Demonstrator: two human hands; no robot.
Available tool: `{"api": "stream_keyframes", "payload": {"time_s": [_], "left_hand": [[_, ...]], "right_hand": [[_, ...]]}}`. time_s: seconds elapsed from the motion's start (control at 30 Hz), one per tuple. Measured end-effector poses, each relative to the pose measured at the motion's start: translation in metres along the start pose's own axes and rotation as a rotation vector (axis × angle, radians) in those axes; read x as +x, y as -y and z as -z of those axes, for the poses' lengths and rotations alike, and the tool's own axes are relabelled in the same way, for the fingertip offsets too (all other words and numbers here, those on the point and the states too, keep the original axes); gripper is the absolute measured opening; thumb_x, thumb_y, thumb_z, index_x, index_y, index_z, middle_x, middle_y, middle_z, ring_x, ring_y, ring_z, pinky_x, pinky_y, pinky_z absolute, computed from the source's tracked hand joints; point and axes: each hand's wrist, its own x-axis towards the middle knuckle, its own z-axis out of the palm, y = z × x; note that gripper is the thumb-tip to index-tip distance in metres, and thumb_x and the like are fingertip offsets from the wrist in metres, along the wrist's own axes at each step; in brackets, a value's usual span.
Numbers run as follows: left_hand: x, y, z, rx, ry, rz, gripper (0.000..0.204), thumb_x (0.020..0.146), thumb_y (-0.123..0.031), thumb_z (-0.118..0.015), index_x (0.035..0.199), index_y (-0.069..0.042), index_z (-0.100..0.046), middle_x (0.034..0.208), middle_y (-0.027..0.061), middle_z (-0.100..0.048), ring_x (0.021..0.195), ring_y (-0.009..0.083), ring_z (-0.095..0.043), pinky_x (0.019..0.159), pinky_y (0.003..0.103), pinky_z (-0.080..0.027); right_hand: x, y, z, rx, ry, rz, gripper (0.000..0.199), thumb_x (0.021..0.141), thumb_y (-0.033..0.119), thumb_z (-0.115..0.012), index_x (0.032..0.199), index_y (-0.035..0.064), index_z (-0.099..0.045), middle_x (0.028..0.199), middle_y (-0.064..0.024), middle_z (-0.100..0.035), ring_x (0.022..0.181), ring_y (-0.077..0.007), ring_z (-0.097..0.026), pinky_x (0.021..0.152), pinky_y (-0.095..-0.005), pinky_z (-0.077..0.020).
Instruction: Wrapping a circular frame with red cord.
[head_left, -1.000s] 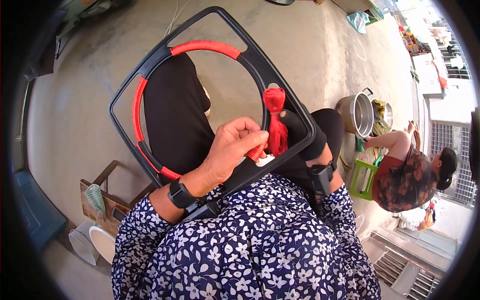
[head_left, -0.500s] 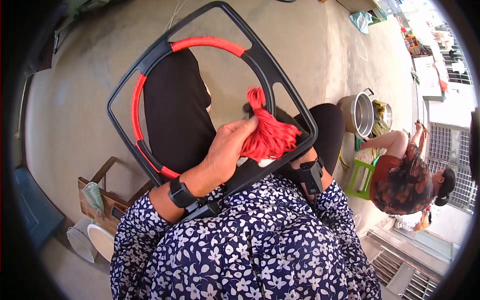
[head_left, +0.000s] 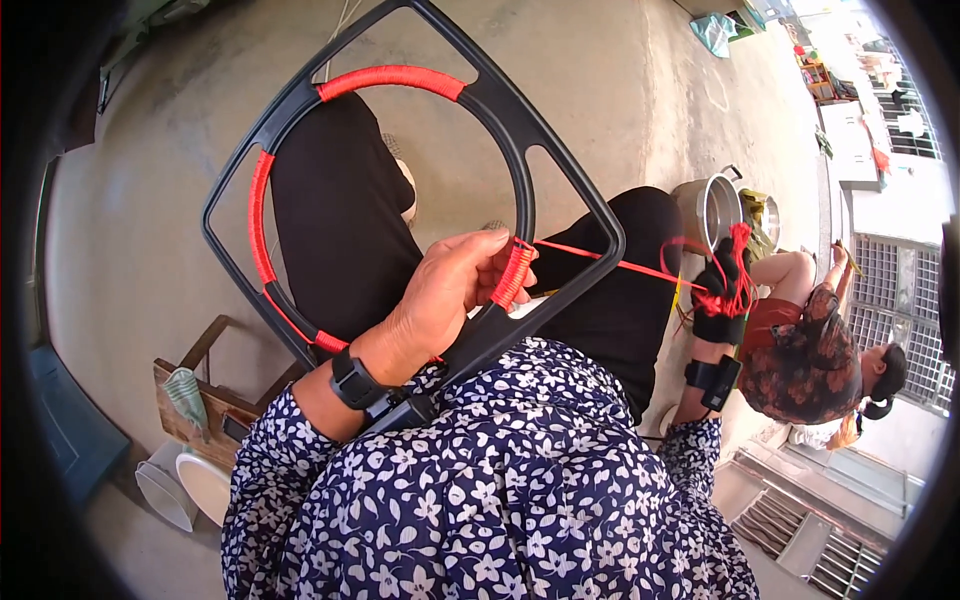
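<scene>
The right hand (head_left: 718, 285), in a black glove, had swung out from beside the frame (head_left: 508, 105) to the far right, taking the bundle of red cord (head_left: 740, 255) with it; half a second earlier that bundle had hung at the left hand (head_left: 455, 285). The frame had shifted slightly left.

A single strand (head_left: 620, 263) ran fairly straight from the frame's inner ring (head_left: 526, 190) across the right thigh (head_left: 600, 325) to the glove. The right fingers were grasping the cord, though loops and dark fabric concealed how each one bent. The left thumb and fingers pinched the ring at its near right side, beside a red winding (head_left: 515, 275); the tips behind the ring were out of sight.

The frame lay tilted over the lap, in front of the person's body. Its lower left side passed behind the left forearm, and its top corner reached the picture's upper edge. Other red windings covered the ring's top, left and lower left. A pale patch (head_left: 525, 308) under the winding by the left hand was too small to identify.

The right hand and cord partly covered a metal pot (head_left: 688, 212) and a seated co-worker (head_left: 820, 350). On the left, a striped cloth (head_left: 185, 395) hung over a wooden bench (head_left: 215, 415), its near end blocked by the left sleeve (head_left: 280, 450). A white basin (head_left: 203, 485) below was also cut off by that sleeve.
</scene>
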Motion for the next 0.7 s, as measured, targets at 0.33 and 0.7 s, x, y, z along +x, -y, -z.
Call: {"api": "stream_keyframes", "payload": {"time_s": [0.33, 0.7], "left_hand": [[-0.001, 0.004, -0.003, 0.082, 0.003, -0.117, 0.015, 0.095, -0.017, -0.055, 0.09, -0.003, -0.057, 0.079, 0.0117, -0.063, 0.061, 0.0155, -0.061, 0.053, 0.027, -0.051], [0.0, 0.005, -0.005, 0.193, 0.045, -0.213, 0.013, 0.094, -0.016, -0.056, 0.09, -0.004, -0.055, 0.076, 0.0078, -0.063, 0.062, 0.0116, -0.061, 0.057, 0.023, -0.049]], "right_hand": [[-0.027, 0.013, -0.043, -0.427, -0.09, -0.127, 0.041, 0.092, 0.007, -0.05, 0.133, 0.0053, -0.047, 0.128, -0.0105, -0.054, 0.11, -0.0233, -0.057, 0.09, -0.0341, -0.049], [0.016, -0.044, -0.151, -0.643, 0.563, -0.062, 0.036, 0.08, 0.0, -0.06, 0.116, 0.0014, -0.061, 0.108, -0.0125, -0.064, 0.092, -0.0244, -0.063, 0.081, -0.0294, -0.0491]]}}
